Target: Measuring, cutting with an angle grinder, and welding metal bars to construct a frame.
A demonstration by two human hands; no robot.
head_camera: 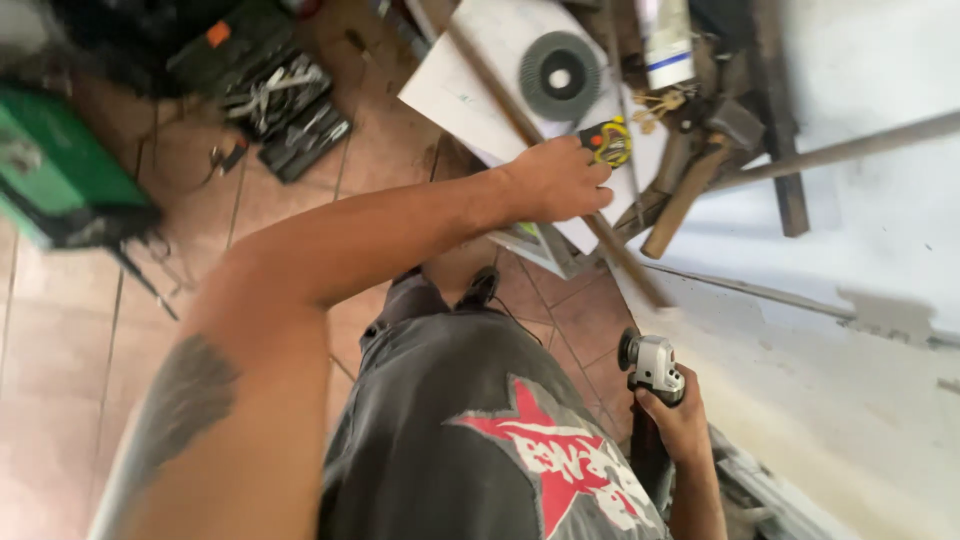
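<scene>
Left hand [556, 180] reached to 1 o'clock, fingers closing on the yellow-black tool [606, 141]; better grip squarely. Right hand [676, 420] clutched the angle grinder [650, 365], disc kept off leg.

Obstacles, upper centre: left hand [555, 180] reaches into a crowded heap, touching a black-and-yellow tool [606, 142]; a long thin rod [545, 150] crosses diagonally under it; grey flap disc [560, 76] on a white sheet [465, 95] just beyond; wooden-handled hammers [690, 185] and a dark plank [775, 110] close on the far side. Upper left: open socket case [285, 105], green box [55, 165]. Free room: bare tiled floor [70, 350] at left; pale surface [850, 380] beside the right hand [675, 420] holding an angle grinder [652, 368].
</scene>
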